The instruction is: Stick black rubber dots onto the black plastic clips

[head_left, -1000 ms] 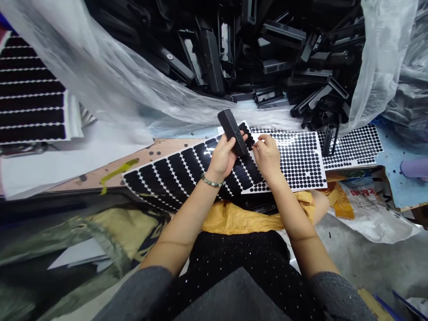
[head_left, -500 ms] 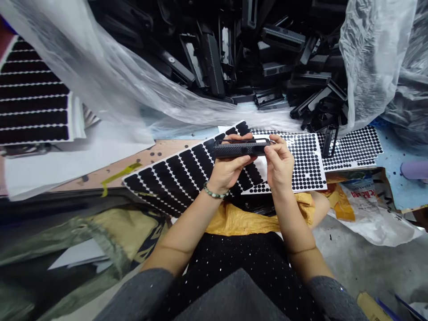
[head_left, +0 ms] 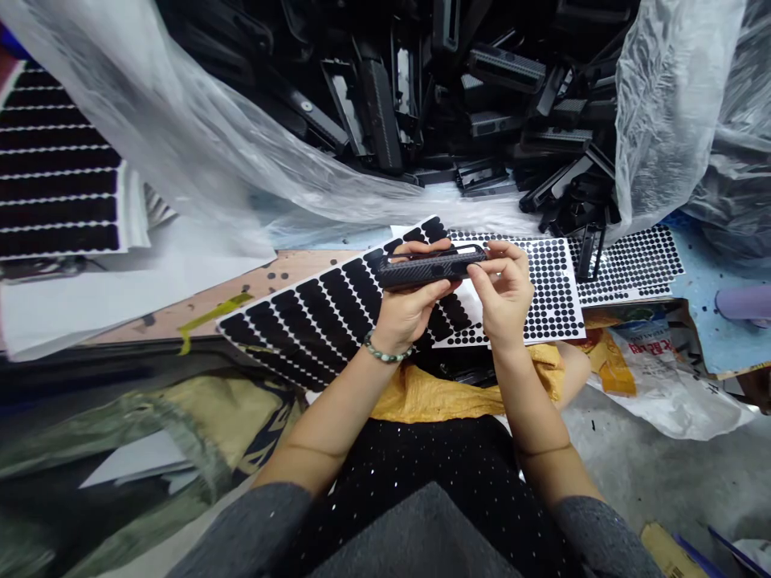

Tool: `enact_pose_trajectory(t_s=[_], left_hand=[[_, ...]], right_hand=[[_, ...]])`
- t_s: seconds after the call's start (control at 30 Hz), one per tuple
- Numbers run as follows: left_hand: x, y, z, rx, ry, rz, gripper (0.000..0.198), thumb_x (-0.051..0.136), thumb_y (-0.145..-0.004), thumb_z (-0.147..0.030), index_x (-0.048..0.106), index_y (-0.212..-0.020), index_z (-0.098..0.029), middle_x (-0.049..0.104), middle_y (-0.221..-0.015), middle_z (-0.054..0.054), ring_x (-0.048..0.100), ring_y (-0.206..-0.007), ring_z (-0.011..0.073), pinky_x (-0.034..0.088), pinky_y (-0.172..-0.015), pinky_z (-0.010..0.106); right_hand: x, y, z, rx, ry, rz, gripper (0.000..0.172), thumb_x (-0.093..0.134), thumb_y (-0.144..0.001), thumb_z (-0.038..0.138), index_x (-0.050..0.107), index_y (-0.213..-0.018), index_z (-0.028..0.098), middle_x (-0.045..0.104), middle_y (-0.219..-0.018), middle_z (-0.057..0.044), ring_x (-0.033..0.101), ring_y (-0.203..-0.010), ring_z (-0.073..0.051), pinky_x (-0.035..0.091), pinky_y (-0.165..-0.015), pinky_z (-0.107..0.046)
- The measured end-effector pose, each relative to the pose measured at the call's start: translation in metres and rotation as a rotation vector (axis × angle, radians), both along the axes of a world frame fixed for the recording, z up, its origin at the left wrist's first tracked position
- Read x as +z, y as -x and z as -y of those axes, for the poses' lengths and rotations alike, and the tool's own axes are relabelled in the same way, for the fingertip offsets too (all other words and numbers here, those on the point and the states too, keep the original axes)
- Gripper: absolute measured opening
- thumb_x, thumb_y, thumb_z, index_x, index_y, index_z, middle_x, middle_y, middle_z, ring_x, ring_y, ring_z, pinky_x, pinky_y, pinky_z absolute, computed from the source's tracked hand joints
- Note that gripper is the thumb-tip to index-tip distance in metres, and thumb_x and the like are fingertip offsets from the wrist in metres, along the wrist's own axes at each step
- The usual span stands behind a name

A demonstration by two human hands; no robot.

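A long black plastic frame [head_left: 409, 270] with a carbon-fibre pattern and an open slot along its top is held level over the sheets. My left hand [head_left: 413, 309], a beaded bracelet at its wrist, is closed round the frame's left and middle part from below, fingers behind it and thumb in front. My right hand [head_left: 504, 289] pinches the frame's right end, its thumb on the front face near the corner. Whether a small piece sits under that thumb is hidden. Beneath lie a sheet of black strip-shaped stickers [head_left: 313, 313] and a white sheet of round black stickers [head_left: 551, 293].
Many similar black frames [head_left: 379, 112] lie heaped in a clear plastic bag [head_left: 241, 152] at the back. At left is a stack of black sticker sheets [head_left: 57, 177]. Yellow tape [head_left: 210, 313] hangs over the table edge. A purple cylinder [head_left: 742, 303] lies at right.
The black frame has shifted slightly left and tilted, its right end now higher. My right thumb has moved a little left along the frame's front face.
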State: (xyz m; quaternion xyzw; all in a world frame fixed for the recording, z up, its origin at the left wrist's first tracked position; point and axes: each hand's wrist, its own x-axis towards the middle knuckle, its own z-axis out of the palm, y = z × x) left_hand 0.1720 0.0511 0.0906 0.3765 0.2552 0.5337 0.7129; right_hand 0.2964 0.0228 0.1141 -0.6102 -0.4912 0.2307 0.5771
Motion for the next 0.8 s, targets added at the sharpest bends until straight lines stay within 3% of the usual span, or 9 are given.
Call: enact_pose_trajectory(t_s=[0.13,0.2,0.33,0.43,0.53,0.6,0.67,0.73,0.8], left_hand=[[-0.001,0.000,0.004,0.049,-0.030,-0.017,0.043,0.082,-0.072,-0.025,0.052,-0.100,-0.032,0.063,-0.123,-0.004,0.062,-0.116,0.0200,0.058,-0.093,0.037],[-0.001,-0.001,0.006,0.074,-0.017,-0.037,0.042,0.082,-0.072,-0.028,0.051,-0.101,-0.032,0.062,-0.125,-0.003,0.062,-0.116,0.0201,0.058,-0.093,0.035],[-0.003,-0.005,0.010,0.089,-0.002,-0.040,0.042,0.080,-0.074,-0.030,0.051,-0.103,-0.033,0.061,-0.128,-0.003,0.062,-0.116,0.0193,0.059,-0.093,0.034],[-0.004,-0.005,0.013,0.074,-0.007,-0.016,0.040,0.080,-0.075,-0.029,0.053,-0.104,-0.034,0.063,-0.128,-0.004,0.062,-0.118,0.0180,0.058,-0.095,0.033],[-0.002,0.007,0.010,-0.082,-0.039,-0.013,0.046,0.083,-0.070,-0.042,0.059,-0.108,-0.031,0.062,-0.134,0.002,0.059,-0.124,0.0228,0.056,-0.097,0.036],[0.000,0.017,0.000,-0.229,-0.075,-0.053,0.054,0.076,-0.069,-0.061,0.064,-0.108,-0.026,0.060,-0.138,0.008,0.056,-0.129,0.0282,0.055,-0.099,0.039],[0.003,0.021,-0.019,-0.243,-0.106,-0.150,0.052,0.068,-0.074,-0.066,0.067,-0.104,-0.023,0.061,-0.137,0.010,0.057,-0.128,0.0288,0.054,-0.099,0.040],[0.004,0.010,-0.046,-0.131,-0.180,-0.305,0.034,0.066,-0.082,-0.051,0.067,-0.103,-0.024,0.065,-0.130,0.007,0.061,-0.121,0.0248,0.053,-0.098,0.039],[0.003,-0.015,-0.078,-0.064,-0.369,-0.495,0.021,0.063,-0.085,-0.034,0.068,-0.101,-0.022,0.071,-0.117,0.006,0.064,-0.114,0.0224,0.051,-0.100,0.038]], right_hand=[[0.005,0.001,0.006,-0.075,0.015,0.196,0.013,0.063,-0.086,0.040,0.068,-0.088,0.027,0.049,-0.130,-0.008,0.051,-0.125,-0.030,0.045,-0.107,-0.054],[0.004,0.002,0.007,-0.128,0.038,0.206,0.023,0.066,-0.084,0.043,0.068,-0.102,0.028,0.044,-0.140,-0.009,0.049,-0.129,-0.031,0.047,-0.106,-0.053],[-0.004,0.003,0.003,-0.048,0.080,-0.052,0.055,0.068,-0.081,0.048,0.054,-0.132,0.032,0.050,-0.138,-0.009,0.057,-0.122,-0.025,0.056,-0.097,-0.043],[-0.011,0.000,-0.001,0.097,0.122,-0.272,0.054,0.070,-0.078,0.051,0.062,-0.125,0.028,0.065,-0.123,-0.007,0.063,-0.111,-0.022,0.058,-0.094,-0.040],[-0.014,-0.012,0.001,0.076,0.161,-0.406,0.049,0.070,-0.076,0.055,0.070,-0.116,0.026,0.072,-0.112,-0.004,0.068,-0.099,-0.020,0.061,-0.085,-0.039],[-0.014,-0.025,0.009,0.075,0.204,-0.405,0.047,0.070,-0.075,0.055,0.073,-0.112,0.027,0.075,-0.107,-0.003,0.070,-0.091,-0.019,0.063,-0.077,-0.039],[-0.014,-0.038,0.019,0.175,0.269,-0.297,0.039,0.071,-0.074,0.053,0.076,-0.105,0.028,0.077,-0.103,-0.003,0.071,-0.088,-0.020,0.062,-0.076,-0.039],[-0.015,-0.047,0.028,0.295,0.320,-0.121,0.031,0.070,-0.078,0.048,0.078,-0.101,0.029,0.078,-0.103,-0.003,0.072,-0.093,-0.021,0.060,-0.083,-0.040],[-0.019,-0.052,0.033,0.314,0.327,0.024,0.025,0.065,-0.083,0.042,0.077,-0.101,0.029,0.077,-0.106,-0.004,0.071,-0.098,-0.021,0.057,-0.090,-0.041]])
